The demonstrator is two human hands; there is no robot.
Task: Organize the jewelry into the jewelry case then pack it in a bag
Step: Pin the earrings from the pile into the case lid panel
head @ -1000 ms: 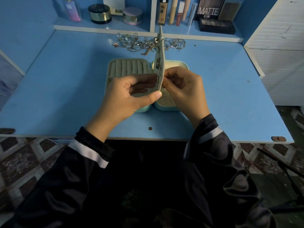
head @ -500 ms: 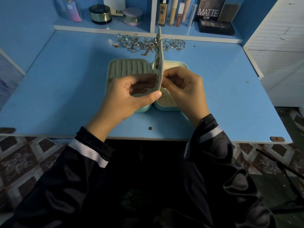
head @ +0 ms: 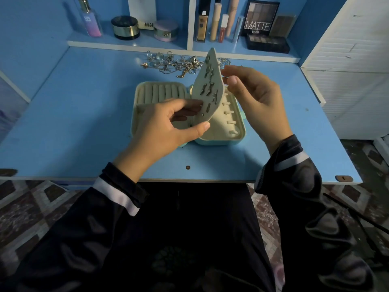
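Pinching the earring panel point(head: 217, 91) at six o'clock, the left hand point(head: 168, 127) holds it alone; the right hand point(head: 259, 102) hovers slack-fingered at three o'clock; a tilt could shed earrings point(head: 205, 89).

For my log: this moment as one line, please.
left hand: holds earring panel | right hand: open, beside panel | jewelry case: open

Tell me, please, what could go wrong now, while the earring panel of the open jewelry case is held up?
1. Only the left hand pinches the earring panel, near its lower edge, and the right hand is open beside it; the panel could flop over and shake the earrings loose.
2. The jewelry pile behind the jewelry case looks tangled; chains may snag when lifted.
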